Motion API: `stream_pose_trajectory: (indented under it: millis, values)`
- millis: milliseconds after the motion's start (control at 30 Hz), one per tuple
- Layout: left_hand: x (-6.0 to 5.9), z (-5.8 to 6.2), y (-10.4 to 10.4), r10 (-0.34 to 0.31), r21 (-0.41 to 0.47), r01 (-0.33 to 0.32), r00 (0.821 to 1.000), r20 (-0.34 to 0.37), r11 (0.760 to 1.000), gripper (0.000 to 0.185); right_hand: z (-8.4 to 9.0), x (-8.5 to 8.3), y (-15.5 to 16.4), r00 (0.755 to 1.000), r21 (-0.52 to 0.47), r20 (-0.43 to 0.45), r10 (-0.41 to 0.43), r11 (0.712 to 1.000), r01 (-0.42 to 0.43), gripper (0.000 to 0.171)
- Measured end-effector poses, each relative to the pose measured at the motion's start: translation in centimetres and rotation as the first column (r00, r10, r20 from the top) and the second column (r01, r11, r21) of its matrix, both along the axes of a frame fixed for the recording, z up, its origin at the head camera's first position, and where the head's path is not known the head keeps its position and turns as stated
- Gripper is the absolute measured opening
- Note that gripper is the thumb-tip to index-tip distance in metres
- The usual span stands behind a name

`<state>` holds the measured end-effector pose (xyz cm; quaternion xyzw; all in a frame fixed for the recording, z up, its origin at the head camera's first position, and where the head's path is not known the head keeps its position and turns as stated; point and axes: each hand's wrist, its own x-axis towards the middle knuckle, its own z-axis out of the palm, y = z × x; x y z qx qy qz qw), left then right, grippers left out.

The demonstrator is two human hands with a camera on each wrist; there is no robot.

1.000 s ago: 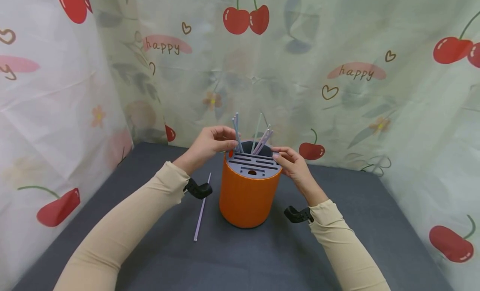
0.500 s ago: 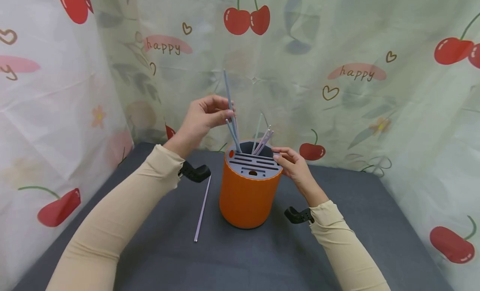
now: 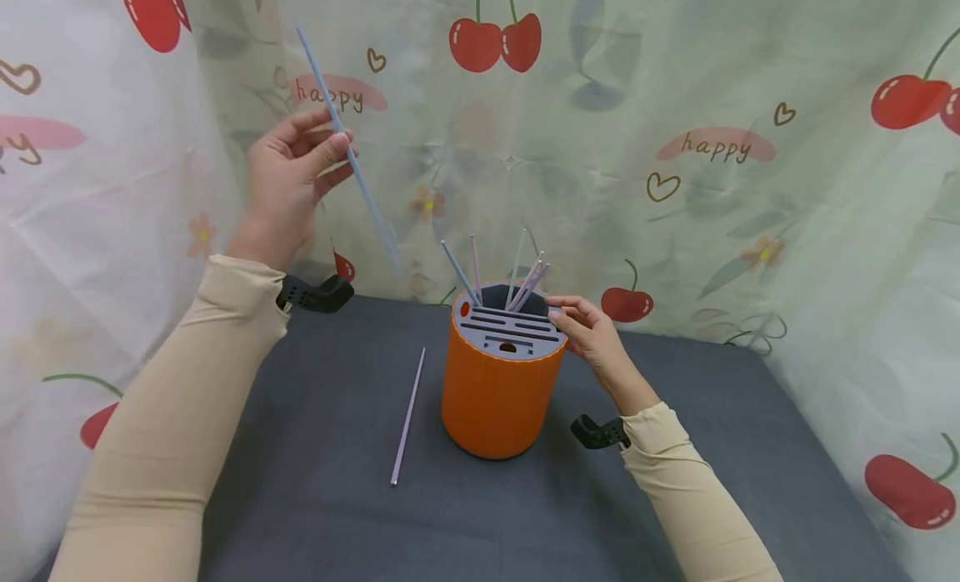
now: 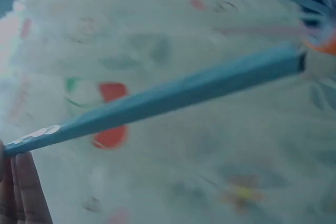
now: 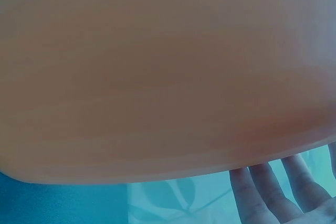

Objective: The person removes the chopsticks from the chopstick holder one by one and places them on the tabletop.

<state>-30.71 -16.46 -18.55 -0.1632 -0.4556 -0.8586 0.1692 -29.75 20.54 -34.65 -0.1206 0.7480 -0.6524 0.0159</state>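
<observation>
An orange round holder (image 3: 498,394) with a grey slotted top stands on the dark table (image 3: 315,499); its wall fills the right wrist view (image 5: 157,72). Several thin straws (image 3: 517,273) stick out of its back opening. My left hand (image 3: 292,178) is raised high at the left and pinches a blue straw (image 3: 352,161), which slants down to the right, clear of the holder; the same blue straw (image 4: 168,95) crosses the left wrist view. My right hand (image 3: 588,328) rests its fingers on the holder's right rim.
A lilac straw (image 3: 407,417) lies on the table left of the holder. Cherry-printed curtains (image 3: 675,148) close in the back and both sides. Black wrist mounts sit at both cuffs.
My left hand has pulled the blue straw up out of the holder and carried it up and to the left. My right hand has stayed on the rim.
</observation>
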Motion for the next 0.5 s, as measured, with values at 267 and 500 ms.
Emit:
stream_pose_trajectory:
  millis: [267, 500]
  values:
    - [-3.4, -12.1, -1.4, 0.105, -0.414, 0.038, 0.943, 0.315, 0.909, 0.051, 0.0, 0.1, 0.1, 1.0, 0.001, -0.006, 0.001, 1.0, -0.001, 0.038]
    - [-4.2, -21.0, -1.0, 0.112, -0.603, 0.24, 0.867, 0.486, 0.761, 0.051, 0.1, 0.1, 0.1, 1.0, 0.001, -0.01, 0.002, 1.0, -0.002, 0.035]
